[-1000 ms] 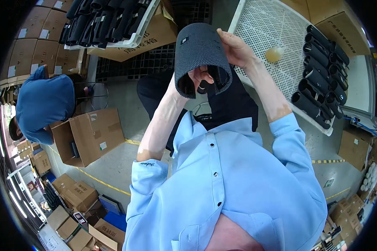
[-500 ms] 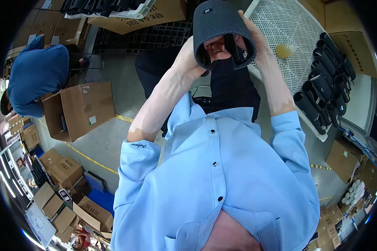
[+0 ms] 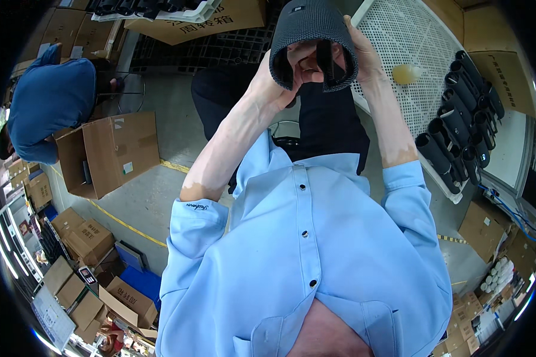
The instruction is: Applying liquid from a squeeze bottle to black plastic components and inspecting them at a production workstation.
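1. Movement, against one second ago: dark mesh sleeve [image 3: 309, 27], now higher and slightly farther right in view. Crate of dark tubes [image 3: 152, 13] likewise shifted toward the upper edge, so part of this may be head motion.
2. Far left: co-worker in blue [image 3: 50, 110], bent over. Beside: open carton [image 3: 123, 153], standing on the floor.
3. Upper left: the crate, partly cut off by the upper edge.
4. Left hand [image 3: 272, 84]: at the sleeve's lower left rim, fingers bent inward through the mouth. Whether they pinch anything, cannot tell; the fingertips are partly hidden.
5. Centre top: the sleeve, one piece, held up above the knees, its open mouth toward the wearer. Dark strip [image 3: 324, 56] shows inside the mouth.
6. Step in hand, by judgement: handling the sleeve's inside. A next move there would call for a steady outer hold and fingers kept clear of the strip.
7. Right hand [image 3: 365, 55]: curved around the sleeve's right side, gripping it, thumb along the outer wall.
8. Right: white perforated tray [image 3: 402, 44], bearing a yellowish round object [image 3: 406, 74] and, along its far right side, dark tubes [image 3: 457, 126] in rows.
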The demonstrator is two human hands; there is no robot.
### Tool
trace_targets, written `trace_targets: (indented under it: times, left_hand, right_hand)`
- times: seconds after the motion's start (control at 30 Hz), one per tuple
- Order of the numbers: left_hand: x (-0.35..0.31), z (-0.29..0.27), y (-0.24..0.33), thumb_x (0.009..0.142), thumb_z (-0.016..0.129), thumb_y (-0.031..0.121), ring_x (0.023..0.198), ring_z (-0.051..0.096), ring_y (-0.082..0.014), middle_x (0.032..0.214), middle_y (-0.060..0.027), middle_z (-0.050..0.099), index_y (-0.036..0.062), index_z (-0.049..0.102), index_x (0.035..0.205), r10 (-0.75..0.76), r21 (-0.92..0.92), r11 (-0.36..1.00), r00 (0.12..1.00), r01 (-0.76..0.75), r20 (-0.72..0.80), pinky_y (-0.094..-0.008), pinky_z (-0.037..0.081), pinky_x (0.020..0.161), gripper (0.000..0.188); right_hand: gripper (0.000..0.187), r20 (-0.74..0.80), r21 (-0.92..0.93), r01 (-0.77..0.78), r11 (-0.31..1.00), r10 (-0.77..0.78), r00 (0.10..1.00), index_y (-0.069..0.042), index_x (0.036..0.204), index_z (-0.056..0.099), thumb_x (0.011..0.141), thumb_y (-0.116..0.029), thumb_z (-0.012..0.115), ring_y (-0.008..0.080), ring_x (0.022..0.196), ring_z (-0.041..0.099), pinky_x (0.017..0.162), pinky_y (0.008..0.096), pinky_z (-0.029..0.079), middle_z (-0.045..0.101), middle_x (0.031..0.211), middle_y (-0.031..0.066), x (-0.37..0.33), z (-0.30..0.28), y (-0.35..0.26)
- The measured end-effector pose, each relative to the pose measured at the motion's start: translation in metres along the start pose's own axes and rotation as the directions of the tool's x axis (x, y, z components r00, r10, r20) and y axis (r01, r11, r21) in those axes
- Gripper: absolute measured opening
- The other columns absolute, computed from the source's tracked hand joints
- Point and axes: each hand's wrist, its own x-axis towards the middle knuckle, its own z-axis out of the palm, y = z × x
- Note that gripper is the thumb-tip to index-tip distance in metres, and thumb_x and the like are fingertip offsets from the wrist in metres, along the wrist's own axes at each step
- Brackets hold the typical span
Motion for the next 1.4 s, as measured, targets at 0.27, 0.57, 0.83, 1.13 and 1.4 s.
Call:
trace_targets:
  times: [0.27,0.57,0.83,1.13,1.4]
  left_hand:
    - [-0.007,0.0,0.003,0.1,0.061,0.005,0.103,0.068,-0.0233,0.123,-0.0168,0.064,-0.0035,0.058,0.131,-0.012,0.072,0.997,1.0,0.013,-0.019,-0.0355,0.057,0.094,0.033]
    - [-0.037,0.033,0.022,0.102,0.065,0.022,0.133,0.053,-0.031,0.136,-0.0212,0.055,-0.0065,0.048,0.139,0.281,0.068,0.959,0.95,-0.274,-0.135,-0.0469,0.037,0.122,0.05]
    - [-0.025,0.004,0.094,0.099,0.069,0.04,0.131,0.049,-0.0336,0.133,-0.0211,0.045,-0.007,0.042,0.138,0.032,-0.167,0.983,0.961,-0.08,-0.274,-0.0538,0.04,0.118,0.068]
    - [-0.009,-0.015,0.134,0.099,0.068,0.04,0.122,0.06,-0.0389,0.138,-0.026,0.047,-0.0102,0.028,0.147,-0.03,0.063,0.997,0.966,0.048,-0.259,-0.0513,0.055,0.105,0.08]
    - [0.004,-0.006,0.143,0.099,0.067,0.038,0.117,0.065,-0.0421,0.144,-0.0247,0.048,-0.0077,0.034,0.147,-0.019,0.15,0.987,0.973,0.054,-0.229,-0.0524,0.06,0.099,0.074]
  right_hand:
    - [0.026,-0.082,-0.13,0.096,0.987,-0.107,0.991,-0.005,0.118,0.068,0.106,-0.027,0.06,0.0123,0.09,0.068,0.084,0.0263,0.056,0.071,0.101,0.0061,-0.005,-0.023,0.003]
    - [0.022,-0.252,-0.586,0.367,0.722,-0.593,0.765,-0.001,0.11,0.07,0.097,-0.018,0.075,0.0125,0.086,0.064,0.077,0.0232,0.054,0.067,0.096,0.0063,0.001,0.047,0.033]
    - [0.015,0.227,-0.953,0.298,-0.051,-0.77,0.596,0.0,0.099,0.072,0.088,-0.007,0.08,0.0157,0.092,0.06,0.079,0.0229,0.053,0.053,0.126,0.0098,0.008,0.065,0.069]
    - [0.028,0.452,-0.886,0.371,-0.277,-0.689,0.566,-0.003,0.111,0.072,0.085,-0.001,0.08,0.0166,0.09,0.062,0.078,0.0239,0.054,0.054,0.131,0.0116,-0.005,0.069,0.082]
    - [0.022,0.138,-0.986,0.151,-0.071,-0.857,0.497,-0.003,0.114,0.067,0.093,-0.001,0.068,0.0184,0.086,0.065,0.079,0.0284,0.055,0.057,0.131,0.0123,-0.065,0.03,0.047]
